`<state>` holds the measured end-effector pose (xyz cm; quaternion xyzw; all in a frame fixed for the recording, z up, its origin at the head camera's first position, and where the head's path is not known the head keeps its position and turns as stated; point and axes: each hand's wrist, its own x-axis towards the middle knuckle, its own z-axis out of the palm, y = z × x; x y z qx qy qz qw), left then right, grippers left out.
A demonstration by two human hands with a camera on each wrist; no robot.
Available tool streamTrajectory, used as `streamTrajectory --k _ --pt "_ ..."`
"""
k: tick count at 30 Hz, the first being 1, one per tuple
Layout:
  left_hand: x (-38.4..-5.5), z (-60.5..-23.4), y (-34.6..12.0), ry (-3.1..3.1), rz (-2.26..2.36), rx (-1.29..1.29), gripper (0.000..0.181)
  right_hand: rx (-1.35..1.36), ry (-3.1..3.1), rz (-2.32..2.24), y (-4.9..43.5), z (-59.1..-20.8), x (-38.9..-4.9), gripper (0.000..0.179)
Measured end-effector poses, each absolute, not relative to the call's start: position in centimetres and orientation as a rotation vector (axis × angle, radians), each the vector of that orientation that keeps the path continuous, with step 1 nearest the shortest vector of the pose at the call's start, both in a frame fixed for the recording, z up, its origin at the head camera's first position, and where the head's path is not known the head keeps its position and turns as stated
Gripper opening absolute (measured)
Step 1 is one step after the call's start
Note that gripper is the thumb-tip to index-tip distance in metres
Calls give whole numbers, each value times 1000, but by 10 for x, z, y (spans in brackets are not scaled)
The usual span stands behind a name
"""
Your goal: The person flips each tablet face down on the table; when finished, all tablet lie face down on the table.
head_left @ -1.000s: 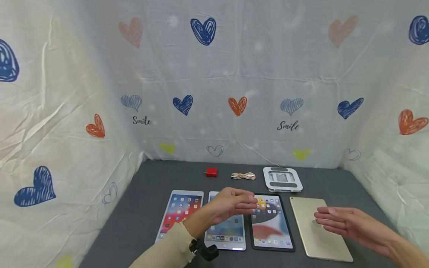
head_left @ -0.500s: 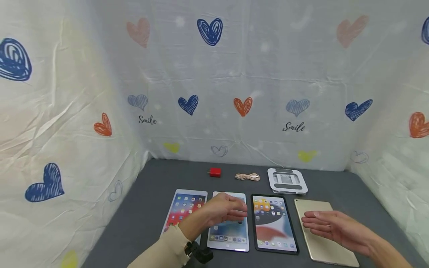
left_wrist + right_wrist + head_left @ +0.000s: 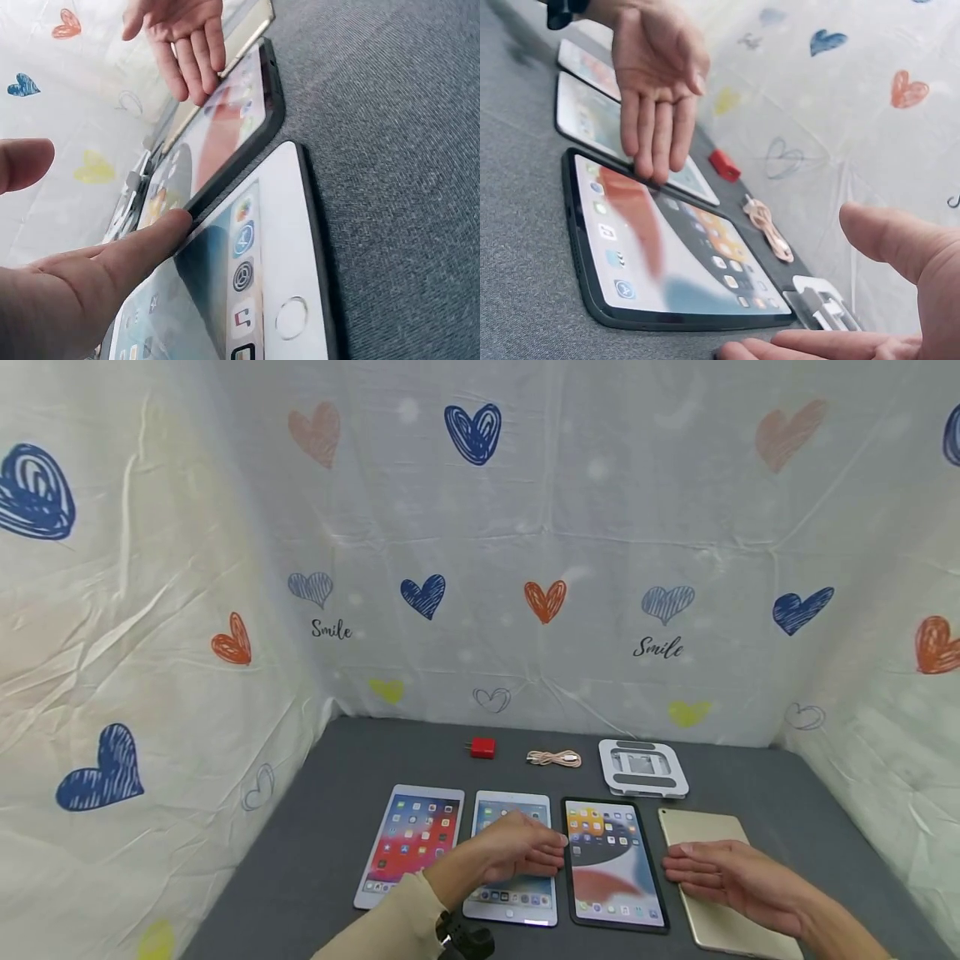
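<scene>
My left hand point(image 3: 521, 849), fingers straight, reaches over the white tablet with a home button point(image 3: 517, 912); its fingertips are right at the left edge of the black-framed tablet point(image 3: 611, 868). Over on the right, my right hand point(image 3: 738, 881) has straight fingers too, above the gold tablet point(image 3: 708, 827), which lies back side up. Its fingertips point at the black-framed tablet's right edge. Both palms face each other across that lit screen, as the right wrist view shows with the left hand point(image 3: 656, 97). Neither hand holds anything.
Another white tablet point(image 3: 412, 839) with a red and blue screen lies at the left. Along the back sit a red charger plug point(image 3: 482, 747), a bundled cable point(image 3: 553, 758) and a folded white-grey stand point(image 3: 642, 768). A heart-printed curtain point(image 3: 480, 527) encloses the dark grey table.
Both hands have sunk lower and come in closer to the black-framed tablet, the right one moving left. The camera view shifted slightly. The tablets have stayed in place.
</scene>
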<state>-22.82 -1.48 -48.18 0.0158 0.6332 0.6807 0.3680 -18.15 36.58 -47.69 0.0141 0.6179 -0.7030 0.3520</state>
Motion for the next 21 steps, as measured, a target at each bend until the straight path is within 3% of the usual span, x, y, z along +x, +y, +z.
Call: streamTrajectory --k 14,21 --pt "-226 -484 -5 1667 1762 28 25 106 1617 -1803 356 -479 -184 61" --pt "-229 -486 -6 1625 1771 -5 32 196 1572 -1876 352 -480 -184 64"
